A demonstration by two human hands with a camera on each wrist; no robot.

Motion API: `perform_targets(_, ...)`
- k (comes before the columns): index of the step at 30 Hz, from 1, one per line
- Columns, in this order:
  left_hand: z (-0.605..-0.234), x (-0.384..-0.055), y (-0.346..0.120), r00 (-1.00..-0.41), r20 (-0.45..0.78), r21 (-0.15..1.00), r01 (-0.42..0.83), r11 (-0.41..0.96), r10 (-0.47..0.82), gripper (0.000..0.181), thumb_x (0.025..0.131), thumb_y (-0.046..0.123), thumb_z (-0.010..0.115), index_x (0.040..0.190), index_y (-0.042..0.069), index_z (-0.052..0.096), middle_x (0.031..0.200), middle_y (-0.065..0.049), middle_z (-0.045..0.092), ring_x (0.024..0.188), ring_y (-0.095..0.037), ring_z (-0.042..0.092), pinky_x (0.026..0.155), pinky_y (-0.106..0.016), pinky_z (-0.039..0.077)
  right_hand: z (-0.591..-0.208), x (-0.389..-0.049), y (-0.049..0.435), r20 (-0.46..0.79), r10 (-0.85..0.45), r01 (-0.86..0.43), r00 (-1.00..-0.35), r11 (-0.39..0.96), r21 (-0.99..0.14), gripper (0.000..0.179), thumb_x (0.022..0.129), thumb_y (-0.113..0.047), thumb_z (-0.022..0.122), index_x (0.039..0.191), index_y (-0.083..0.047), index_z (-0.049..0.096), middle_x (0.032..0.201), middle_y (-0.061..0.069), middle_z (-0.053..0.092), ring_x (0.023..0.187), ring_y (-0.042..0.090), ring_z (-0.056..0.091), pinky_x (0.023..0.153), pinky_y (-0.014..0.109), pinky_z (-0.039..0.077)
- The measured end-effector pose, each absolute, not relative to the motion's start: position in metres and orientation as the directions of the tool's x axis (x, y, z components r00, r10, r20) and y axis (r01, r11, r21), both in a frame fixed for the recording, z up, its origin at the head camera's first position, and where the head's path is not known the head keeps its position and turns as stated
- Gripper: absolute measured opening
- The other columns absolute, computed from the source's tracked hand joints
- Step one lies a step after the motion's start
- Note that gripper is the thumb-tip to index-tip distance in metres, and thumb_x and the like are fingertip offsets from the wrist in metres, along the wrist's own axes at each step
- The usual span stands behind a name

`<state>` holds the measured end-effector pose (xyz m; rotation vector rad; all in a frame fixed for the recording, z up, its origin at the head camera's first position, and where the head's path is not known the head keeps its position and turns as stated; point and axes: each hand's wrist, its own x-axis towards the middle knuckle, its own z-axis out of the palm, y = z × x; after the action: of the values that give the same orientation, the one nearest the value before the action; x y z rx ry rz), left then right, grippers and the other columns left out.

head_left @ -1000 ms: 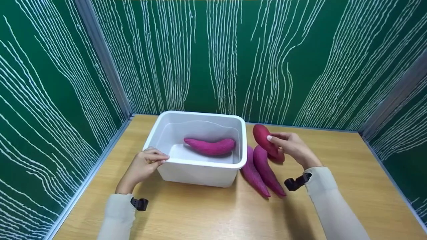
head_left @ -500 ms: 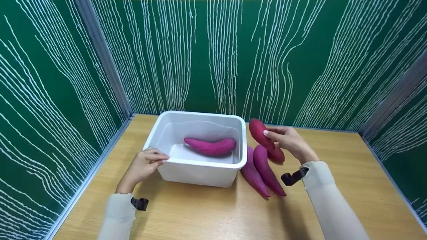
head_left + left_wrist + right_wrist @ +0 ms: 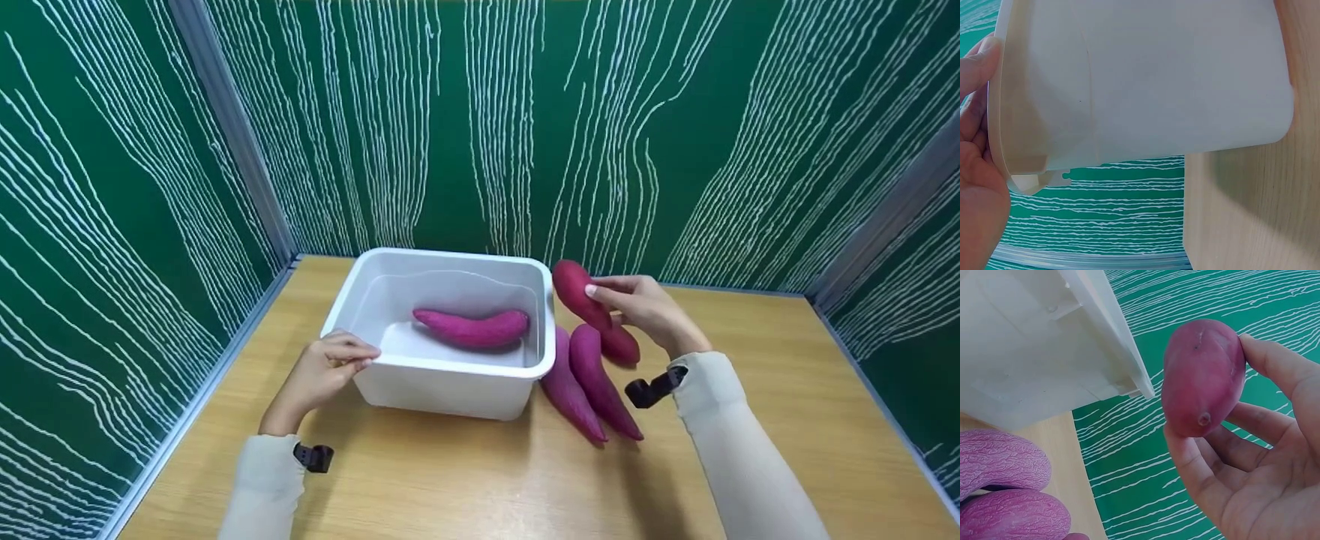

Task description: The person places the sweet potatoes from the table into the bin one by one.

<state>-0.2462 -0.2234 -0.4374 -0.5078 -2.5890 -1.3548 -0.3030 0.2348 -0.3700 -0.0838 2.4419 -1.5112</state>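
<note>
Right hand [image 3: 649, 309]: thumb and fingers parted to the root's width, pinching it between their tips.
Held red root [image 3: 1202, 377]: smooth, plump, round-ended; raised just right of the bin's far right corner.
Left hand [image 3: 319, 381]: thumb and fingers pinch the rim at the near left.
White bin [image 3: 450, 394]: smooth-walled, rounded corners, thick lip.
Magenta root [image 3: 474, 330]: curved, tapering leftward, inside the bin.
Purple pair [image 3: 604, 386]: long, wrinkled, tapering nearward, right of the bin.
Other red root [image 3: 621, 347]: smooth, beside the pair.
Tabletop [image 3: 465, 480]: fine wood grain.
Wall [image 3: 690, 120]: green, with wavy white lines.
</note>
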Motion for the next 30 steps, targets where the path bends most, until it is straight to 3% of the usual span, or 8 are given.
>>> perform_targets(8, -0.436, -0.245, -0.223, -0.936, 0.29, 0.768, 0.352, 0.534, 0.2, 0.02, 0.083, -0.001, 0.07, 0.095, 0.013, 0.078, 0.095, 0.0, 0.071, 0.096, -0.016, 0.059, 0.087, -0.02, 0.049, -0.364, -0.309, 0.226, -0.192, -0.193, 0.087, -0.962, 0.451, -0.888, 0.061, 0.09, -0.045, 0.063, 0.136, -0.007, 0.052, 0.116, 0.013, 0.063, 0.102, 0.021, 0.058, 0.082, 0.027, 0.052)
perform_targets(16, -0.437, -0.246, -0.222, -0.938, 0.288, 0.77, 0.346, 0.536, 0.192, 0.022, 0.084, -0.002, 0.069, 0.095, 0.014, 0.078, 0.096, 0.0, 0.071, 0.097, -0.016, 0.059, 0.093, -0.03, 0.048, -0.355, -0.312, 0.215, -0.213, -0.195, 0.096, -0.957, 0.481, -0.872, 0.062, 0.088, -0.049, 0.064, 0.136, -0.01, 0.053, 0.118, 0.014, 0.063, 0.105, 0.025, 0.059, 0.086, 0.03, 0.051)
perform_targets(25, -0.437, -0.246, -0.222, -0.918, 0.332, 0.749, 0.397, 0.53, 0.217, 0.022, 0.082, -0.003, 0.07, 0.094, 0.013, 0.078, 0.092, 0.002, 0.072, 0.093, -0.014, 0.059, 0.082, -0.021, 0.049, -0.346, -0.317, 0.203, -0.169, -0.229, 0.05, -0.959, 0.451, -0.891, 0.062, 0.087, -0.046, 0.066, 0.134, -0.006, 0.055, 0.111, 0.011, 0.068, 0.099, 0.019, 0.063, 0.084, 0.029, 0.054)
perform_targets(30, -0.436, -0.246, -0.221, -0.927, 0.313, 0.752, 0.376, 0.541, 0.209, 0.022, 0.082, -0.003, 0.07, 0.095, 0.013, 0.078, 0.093, 0.003, 0.072, 0.095, -0.014, 0.059, 0.087, -0.022, 0.049, -0.342, -0.319, 0.194, -0.16, -0.245, 0.035, -0.956, 0.446, -0.894, 0.062, 0.085, -0.048, 0.068, 0.132, -0.008, 0.057, 0.111, 0.011, 0.068, 0.099, 0.02, 0.064, 0.084, 0.029, 0.055)
